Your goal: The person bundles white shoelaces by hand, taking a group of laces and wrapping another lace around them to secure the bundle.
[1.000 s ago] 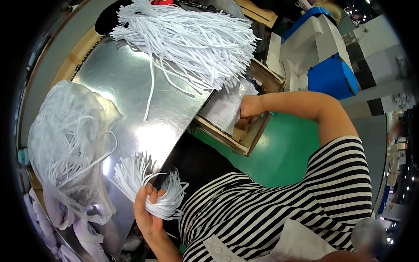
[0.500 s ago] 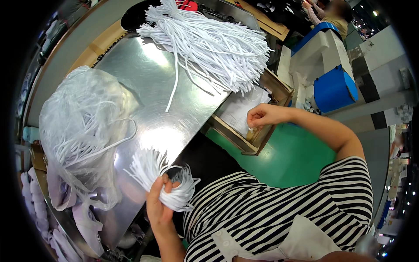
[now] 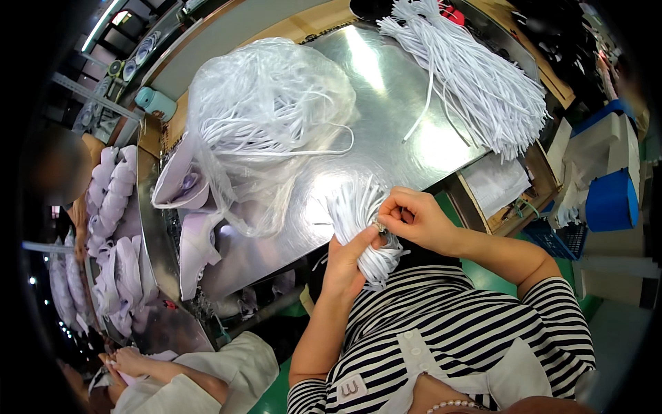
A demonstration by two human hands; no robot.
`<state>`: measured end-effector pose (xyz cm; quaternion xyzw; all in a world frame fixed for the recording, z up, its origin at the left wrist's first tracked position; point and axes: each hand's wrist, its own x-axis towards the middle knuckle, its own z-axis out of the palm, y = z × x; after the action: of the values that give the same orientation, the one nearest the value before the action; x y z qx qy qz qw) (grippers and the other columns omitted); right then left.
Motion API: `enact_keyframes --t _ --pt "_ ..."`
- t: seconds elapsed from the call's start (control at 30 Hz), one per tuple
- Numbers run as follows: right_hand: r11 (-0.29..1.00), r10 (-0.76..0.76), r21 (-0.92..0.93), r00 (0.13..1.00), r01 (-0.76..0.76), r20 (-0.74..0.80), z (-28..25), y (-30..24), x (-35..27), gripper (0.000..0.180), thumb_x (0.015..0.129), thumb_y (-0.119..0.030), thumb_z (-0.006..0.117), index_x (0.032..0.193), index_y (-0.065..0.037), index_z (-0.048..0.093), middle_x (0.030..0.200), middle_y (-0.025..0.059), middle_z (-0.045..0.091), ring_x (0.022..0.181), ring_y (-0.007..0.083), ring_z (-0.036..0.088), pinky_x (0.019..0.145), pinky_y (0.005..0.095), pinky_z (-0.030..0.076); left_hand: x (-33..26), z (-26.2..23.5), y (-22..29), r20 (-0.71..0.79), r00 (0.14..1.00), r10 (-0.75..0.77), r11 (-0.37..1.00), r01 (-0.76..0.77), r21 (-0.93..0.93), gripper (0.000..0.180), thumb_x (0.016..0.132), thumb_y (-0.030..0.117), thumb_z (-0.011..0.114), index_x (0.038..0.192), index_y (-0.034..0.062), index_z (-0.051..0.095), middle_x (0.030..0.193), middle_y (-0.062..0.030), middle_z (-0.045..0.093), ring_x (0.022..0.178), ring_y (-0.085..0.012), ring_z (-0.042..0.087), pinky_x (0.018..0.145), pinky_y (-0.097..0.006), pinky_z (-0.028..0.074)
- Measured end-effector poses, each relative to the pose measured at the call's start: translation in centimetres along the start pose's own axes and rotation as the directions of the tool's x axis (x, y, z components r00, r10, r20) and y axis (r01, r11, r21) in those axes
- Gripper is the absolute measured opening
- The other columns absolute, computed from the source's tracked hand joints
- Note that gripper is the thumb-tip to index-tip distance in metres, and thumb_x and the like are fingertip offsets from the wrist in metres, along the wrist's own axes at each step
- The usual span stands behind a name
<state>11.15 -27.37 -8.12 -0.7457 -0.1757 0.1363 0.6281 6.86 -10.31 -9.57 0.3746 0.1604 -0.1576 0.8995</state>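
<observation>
The person's left hand [image 3: 350, 265] is wrapped around the middle of a bundle of white elastic cords [image 3: 362, 228], fingers closed on it, so the cut ends fan upward over the edge of the shiny metal table [image 3: 386, 103] and the looped ends hang below the palm. The right hand [image 3: 412, 219] comes in from the right and touches the bundle just above the left thumb, fingertips pinched together on a small metal piece there. A clear plastic bag of cords [image 3: 269, 103] lies well apart, farther up the table.
</observation>
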Motion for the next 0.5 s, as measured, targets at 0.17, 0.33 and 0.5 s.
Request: enact_keyframes --t 0.17,0.33,0.5 --pt "0.933 0.141 0.326 0.988 -0.154 0.065 0.6 1.0 -0.6 0.007 0.09 -0.01 0.061 0.086 -0.004 0.06 0.078 -0.0037 0.051 0.062 0.0031 0.04 0.055 0.018 0.032 -0.4 0.5 0.1 -0.048 0.998 0.049 0.998 -0.048 0.03 0.023 0.082 -0.003 0.063 0.104 -0.0008 0.056 0.083 -0.006 0.06 0.069 -0.0127 0.055 0.066 -0.026 0.048" --pt "0.755 0.26 0.586 0.955 -0.295 0.145 0.2 1.2 -1.3 0.009 0.093 -0.012 0.054 0.09 -0.004 0.057 0.078 -0.0006 0.053 0.062 0.0027 0.039 0.055 0.0172 0.031 -0.2 0.4 0.2 0.017 0.998 0.059 0.997 -0.059 0.058 0.024 0.082 -0.003 0.062 0.105 -0.0012 0.055 0.084 -0.0065 0.06 0.069 -0.0128 0.055 0.066 -0.026 0.046" --pt "0.76 0.241 0.606 0.968 -0.233 0.069 0.5 1.1 -1.1 0.008 0.09 -0.014 0.061 0.091 -0.005 0.061 0.074 -0.0052 0.053 0.064 0.0006 0.044 0.056 0.0158 0.034 -0.3 0.4 0.2 0.044 0.998 0.052 0.997 -0.055 0.055 0.023 0.083 -0.001 0.062 0.106 -0.0007 0.056 0.082 -0.0061 0.06 0.069 -0.0126 0.055 0.068 -0.028 0.048"
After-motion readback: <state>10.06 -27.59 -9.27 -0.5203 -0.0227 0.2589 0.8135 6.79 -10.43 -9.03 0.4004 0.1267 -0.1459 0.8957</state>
